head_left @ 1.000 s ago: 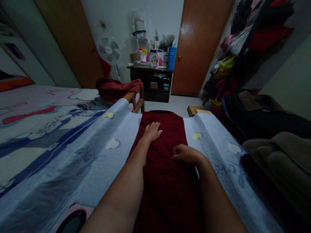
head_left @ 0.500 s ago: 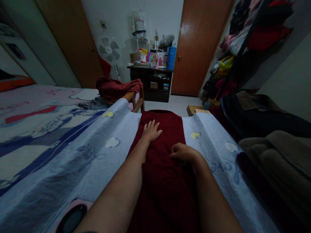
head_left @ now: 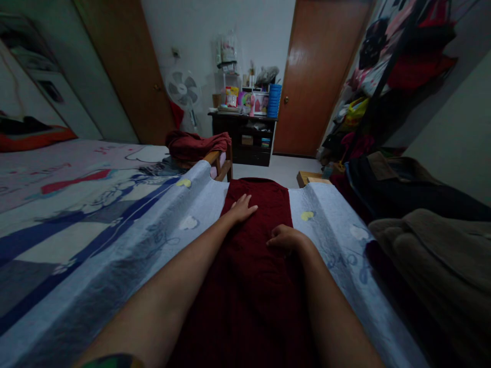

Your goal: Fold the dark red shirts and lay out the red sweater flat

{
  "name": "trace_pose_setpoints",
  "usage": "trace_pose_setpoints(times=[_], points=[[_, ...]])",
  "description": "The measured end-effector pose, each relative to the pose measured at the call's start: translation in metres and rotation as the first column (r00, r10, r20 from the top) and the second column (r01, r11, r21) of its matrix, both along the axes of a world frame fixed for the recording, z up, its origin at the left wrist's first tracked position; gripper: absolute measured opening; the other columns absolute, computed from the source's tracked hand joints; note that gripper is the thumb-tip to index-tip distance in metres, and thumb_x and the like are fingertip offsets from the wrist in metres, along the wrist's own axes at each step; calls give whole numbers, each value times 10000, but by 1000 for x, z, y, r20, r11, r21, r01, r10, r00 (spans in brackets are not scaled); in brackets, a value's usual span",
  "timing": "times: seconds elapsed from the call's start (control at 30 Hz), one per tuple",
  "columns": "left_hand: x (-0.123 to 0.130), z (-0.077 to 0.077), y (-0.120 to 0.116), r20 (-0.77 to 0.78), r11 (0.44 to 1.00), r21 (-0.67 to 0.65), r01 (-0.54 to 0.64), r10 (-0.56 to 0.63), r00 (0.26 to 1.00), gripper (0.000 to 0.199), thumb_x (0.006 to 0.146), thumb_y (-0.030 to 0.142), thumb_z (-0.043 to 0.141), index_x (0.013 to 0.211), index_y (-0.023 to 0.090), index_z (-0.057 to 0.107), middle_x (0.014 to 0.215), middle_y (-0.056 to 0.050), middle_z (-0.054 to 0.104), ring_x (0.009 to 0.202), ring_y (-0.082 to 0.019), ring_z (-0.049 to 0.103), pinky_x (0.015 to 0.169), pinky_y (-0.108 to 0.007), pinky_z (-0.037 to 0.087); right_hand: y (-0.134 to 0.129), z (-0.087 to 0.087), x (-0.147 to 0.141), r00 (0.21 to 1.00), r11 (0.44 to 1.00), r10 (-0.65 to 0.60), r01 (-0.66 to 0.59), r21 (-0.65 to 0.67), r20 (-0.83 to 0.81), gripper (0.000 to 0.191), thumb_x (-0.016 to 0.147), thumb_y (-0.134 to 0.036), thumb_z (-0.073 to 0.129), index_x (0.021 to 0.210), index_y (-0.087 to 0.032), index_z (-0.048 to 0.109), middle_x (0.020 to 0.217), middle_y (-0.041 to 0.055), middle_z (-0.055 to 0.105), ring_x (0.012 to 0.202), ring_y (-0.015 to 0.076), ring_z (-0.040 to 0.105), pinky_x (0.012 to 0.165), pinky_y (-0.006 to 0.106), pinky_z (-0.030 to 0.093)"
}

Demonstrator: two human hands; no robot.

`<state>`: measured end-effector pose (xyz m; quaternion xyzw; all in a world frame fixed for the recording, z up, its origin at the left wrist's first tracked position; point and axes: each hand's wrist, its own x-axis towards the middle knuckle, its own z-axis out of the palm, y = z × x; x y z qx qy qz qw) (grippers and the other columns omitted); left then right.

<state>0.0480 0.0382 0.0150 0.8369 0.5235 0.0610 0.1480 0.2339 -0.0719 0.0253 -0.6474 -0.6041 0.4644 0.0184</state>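
Observation:
A dark red garment (head_left: 249,286) runs lengthwise down the middle of a light blue blanket, its far end near the blanket's far edge. My left hand (head_left: 242,208) lies on the upper part of the garment, palm down with the fingers stretched out. Closer to me, my right hand (head_left: 287,238) is closed at the garment's right side, the fingers curled under. What it grips, if anything, is hidden.
The blue blanket (head_left: 161,266) spreads on both sides. Folded dark clothes (head_left: 395,184) and a brownish-grey piece (head_left: 441,250) are heaped at right. A reddish cloth (head_left: 197,145) hangs over a wooden rail (head_left: 211,156). A patterned bed (head_left: 65,204) lies at left.
The view has shifted, tilting a little to the left. A round dark item at the lower left has left the view. My left hand's fingers look closer together; the right hand stays curled.

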Motion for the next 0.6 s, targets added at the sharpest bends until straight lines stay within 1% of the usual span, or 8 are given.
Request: trace_pose_setpoints(times=[0.07, 0.13, 0.2, 0.23, 0.37, 0.47, 0.53, 0.6], points=[[-6, 11, -19, -2, 998, 15, 66, -66, 998, 643, 903, 454, 435, 1459, 154, 314, 1581, -145, 212, 1454, -247, 204, 1143, -442, 242, 0, -1, -1, 1000, 1000, -15, 15, -4, -2, 172, 787, -227, 642, 688, -190, 506, 459, -57, 514, 384, 115, 510, 422, 218, 420], [-13, 17, -43, -8, 982, 38, 183, -183, 983, 558, 882, 387, 483, 1400, 190, 418, 1547, -109, 319, 1432, -227, 267, 1145, -406, 249, -1, -1, -2, 999, 999, -38, 37, 34, 2, 172, 777, -217, 659, 687, -183, 517, 454, -64, 500, 384, 104, 497, 430, 210, 416], [-19, 18, -67, -14, 960, 50, 274, -274, 962, 512, 882, 363, 482, 1364, 193, 464, 1493, -108, 415, 1400, -231, 333, 1137, -404, 271, -5, 0, -3, 999, 995, -51, 50, 91, 6, 169, 764, -212, 679, 687, -173, 534, 456, -68, 490, 391, 91, 482, 438, 196, 401], [-21, 15, -77, -17, 956, 42, 292, -292, 956, 528, 884, 377, 481, 1376, 187, 452, 1491, -117, 415, 1400, -244, 333, 1134, -418, 277, -8, 1, -3, 998, 991, -55, 54, 120, 5, 164, 764, -216, 683, 692, -168, 544, 465, -68, 491, 400, 85, 476, 441, 189, 390], [-27, -4, -99, -24, 967, -35, 250, -251, 968, 739, 875, 526, 479, 1487, 172, 264, 1592, -145, 165, 1464, -292, 146, 1143, -509, 222, -28, 11, -6, 996, 969, -91, 92, 230, -14, 122, 845, -257, 596, 791, -149, 585, 590, -41, 555, 491, 78, 490, 484, 176, 374], [-28, -14, -101, -26, 971, -33, 236, -237, 971, 775, 880, 575, 448, 1505, 187, 207, 1602, -151, 93, 1474, -285, 79, 1146, -534, 181, -53, 26, -9, 990, 905, -138, 140, 401, -34, 205, 902, -307, 507, 886, -132, 612, 764, 11, 631, 645, 96, 544, 583, 189, 398], [-27, -12, -102, -29, 973, -28, 228, -229, 973, 766, 877, 571, 458, 1501, 197, 220, 1600, -150, 110, 1474, -285, 84, 1145, -534, 182, -71, 37, -14, 995, 845, -96, 87, 527, -10, 263, 905, -340, 488, 863, -129, 640, 811, 35, 652, 718, 117, 556, 648, 211, 400], [-27, -4, -104, -18, 978, -31, 208, -208, 978, 754, 866, 549, 493, 1489, 199, 255, 1594, -152, 147, 1468, -295, 117, 1140, -545, 190, -89, 44, -20, 995, 817, -27, -32, 575, 94, 297, 886, -365, 503, 793, -135, 664, 809, 52, 656, 766, 140, 560, 699, 234, 396]])
